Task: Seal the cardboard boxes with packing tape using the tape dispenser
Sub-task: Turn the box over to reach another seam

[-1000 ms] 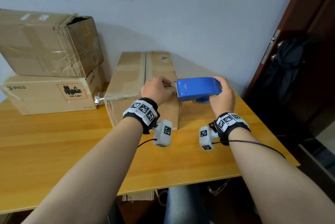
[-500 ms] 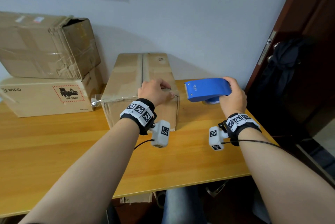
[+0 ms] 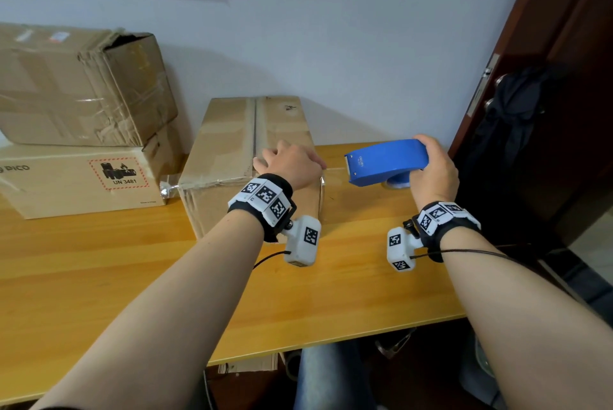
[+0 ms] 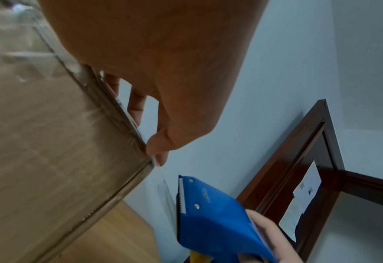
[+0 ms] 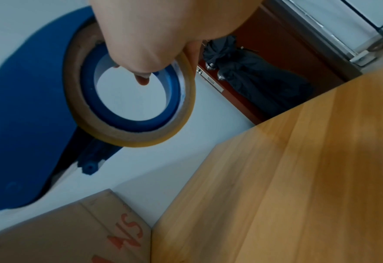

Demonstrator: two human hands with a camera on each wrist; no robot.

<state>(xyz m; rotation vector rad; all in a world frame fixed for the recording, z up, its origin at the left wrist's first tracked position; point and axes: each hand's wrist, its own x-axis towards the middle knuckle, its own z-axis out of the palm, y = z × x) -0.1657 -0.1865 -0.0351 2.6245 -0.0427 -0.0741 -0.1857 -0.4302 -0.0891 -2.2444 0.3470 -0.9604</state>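
A brown cardboard box (image 3: 232,137) with a taped centre seam lies on the wooden table (image 3: 132,277). My left hand (image 3: 288,164) rests flat on its top at the near right corner. In the left wrist view the left hand's thumb (image 4: 156,151) touches that corner of the box (image 4: 39,142). My right hand (image 3: 433,172) grips the blue tape dispenser (image 3: 386,160) in the air just right of the box, its toothed blade (image 4: 181,197) facing the box. A thin clear strip seems to run from the corner to the blade. The tape roll (image 5: 129,137) sits in the dispenser under my right fingers.
Two more cardboard boxes are stacked at the back left, a crumpled taped one (image 3: 76,87) on a flat one with a hazard label (image 3: 73,177). The wall is close behind. A dark wooden door (image 3: 547,44) with a black garment (image 3: 510,117) on its handle stands at right.
My right hand has carried the dispenser to the right, away from the box corner. My left hand has flattened on the box top and stayed near the corner.
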